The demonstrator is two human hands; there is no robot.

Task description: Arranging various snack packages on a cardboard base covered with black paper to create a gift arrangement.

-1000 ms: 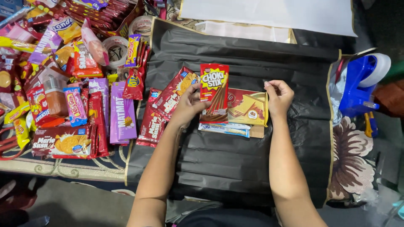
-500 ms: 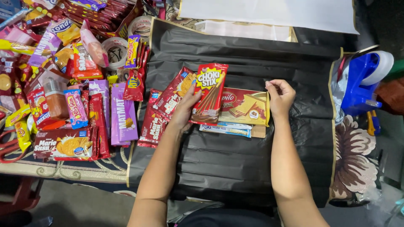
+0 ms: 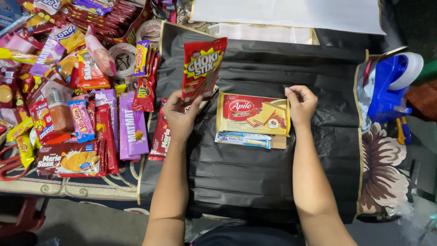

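- Head view, sole camera: work surface is a black plastic sheet point(image 3: 255, 182) spread over a patterned cloth point(image 3: 387, 182).
- Left hand point(image 3: 180, 117): closed on the lower end of a red chocolate-stick packet point(image 3: 202, 68), thumb on the front face, fingers behind. Packet is held upright, raised off the sheet, tilted slightly to the right, over the sheet's left half.
- Right hand point(image 3: 300, 105): fingers curled and pinched at the upper right corner of a red-and-yellow wafer pack point(image 3: 253, 114). Whether it actually grips that corner or only touches it cannot be told.
- Wafer pack lies flat near the middle of the sheet, long side running left to right.
- Blue-and-white wafer roll pack point(image 3: 243, 140) lies flat just below the wafer pack, touching its lower edge, partly tucked beneath it.
- Red biscuit packets point(image 3: 160, 136) lie at the sheet's left edge, just under the left wrist.
- Off the sheet's left edge: a dense pile of assorted snacks, including a purple snack packet point(image 3: 133, 125) lying lengthwise and a red biscuit pack point(image 3: 70, 159) at the cloth's near edge.
- Two tape rolls point(image 3: 122, 57) sit among the snacks beyond the sheet's far left corner.
- Red scissors handle point(image 3: 11, 161) shows at the left margin of the view.
- White paper sheet point(image 3: 291, 13) lies along the far edge.
- Blue tape dispenser point(image 3: 391, 86) stands off the sheet's right edge, well apart from the right hand.
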